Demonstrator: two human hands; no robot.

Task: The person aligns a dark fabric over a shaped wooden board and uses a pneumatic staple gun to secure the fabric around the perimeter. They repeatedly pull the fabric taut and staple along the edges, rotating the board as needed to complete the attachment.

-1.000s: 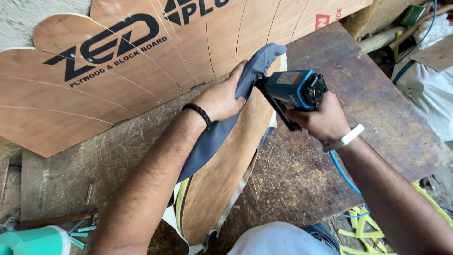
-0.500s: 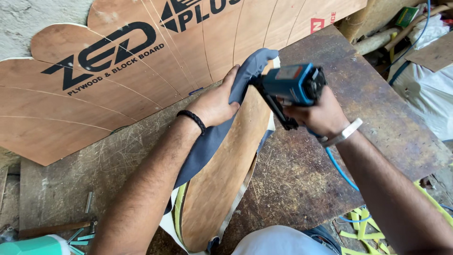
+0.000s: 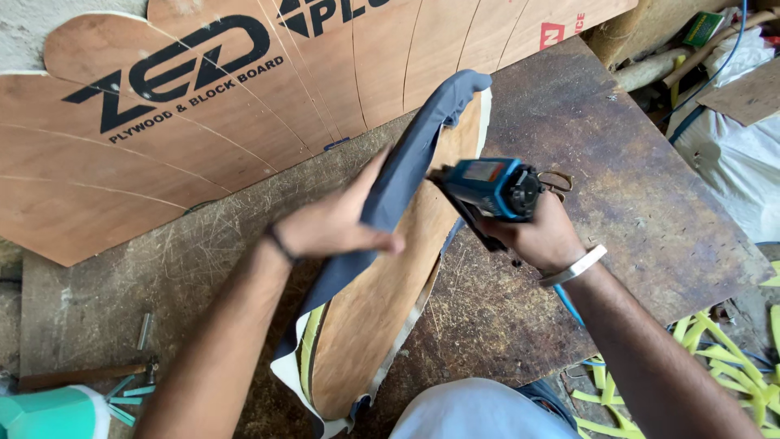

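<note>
Your left hand (image 3: 337,228) pinches the grey cloth (image 3: 406,154) taut over the wooden panel (image 3: 382,301); at 3 o'clock, your right hand (image 3: 540,236) grips the blue stapler (image 3: 487,189) against its edge.

Bare wood, cloth and plastic on a scarred workbench.

The left hand (image 3: 333,232) presses matt grey-blue cloth (image 3: 406,162) over the edge of a smooth, unvarnished plywood panel (image 3: 382,309), pale foam showing at its rim. The right hand (image 3: 540,236) grips a glossy blue plastic stapler (image 3: 487,189) with dark metal parts. The worktop (image 3: 617,187) is rough, scratched, dull brown board. Behind, a printed plywood sheet (image 3: 244,106) looks matt and smooth-sawn.
</note>
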